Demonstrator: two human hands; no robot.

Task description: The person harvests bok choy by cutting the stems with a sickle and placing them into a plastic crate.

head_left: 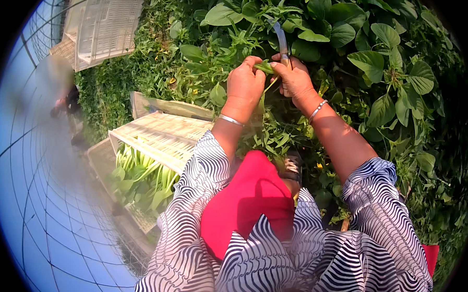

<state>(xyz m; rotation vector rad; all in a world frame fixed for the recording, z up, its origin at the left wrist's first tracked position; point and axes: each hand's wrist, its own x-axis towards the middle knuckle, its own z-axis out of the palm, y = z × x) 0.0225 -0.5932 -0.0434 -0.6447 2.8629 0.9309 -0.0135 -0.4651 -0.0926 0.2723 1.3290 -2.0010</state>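
Both my hands meet above the leafy plants near the top middle. My left hand (245,83) pinches the base of a cut green stem (264,67). In my right hand (295,78) is a knife (281,36) with a wooden handle, its curved blade pointing away from me. The right thumb also presses against the stem, and a pale stalk hangs below it. Broad-leaved greens (334,20) grow just beyond the knife, where leaves hide part of the blade's tip.
A pale plastic crate (155,135) left of my arm holds harvested greens (141,165). More crates (109,26) stand at the upper left. Weeds (137,81) cover the ground around. Netting (57,216) runs along the left. A blurred person (69,100) is at the far left.
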